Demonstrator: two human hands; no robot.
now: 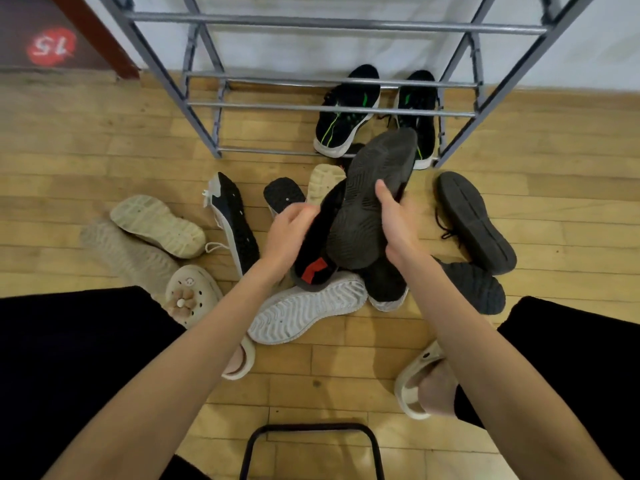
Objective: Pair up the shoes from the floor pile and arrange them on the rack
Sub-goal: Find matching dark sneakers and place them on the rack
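Note:
My right hand (398, 220) grips a dark grey shoe (370, 202) sole-up above the pile. My left hand (289, 233) holds a black shoe with a red patch (315, 258) right beside it. Under them lie several shoes: a white-soled one (304, 311), a black knit one (474, 285), a dark sole-up one (474, 221), a navy one on its side (235, 220), two beige ones (157, 225) and a cream clog (192, 292). A black pair with green stripes (346, 116) stands on the lowest tier of the grey metal rack (329, 107).
The rack's upper bars (332, 24) stand against a white wall. My feet in cream slides (415, 386) rest on the wooden floor on both sides. A black metal stool frame (311, 445) is at the bottom centre. A dark door with a red sticker (52, 45) is far left.

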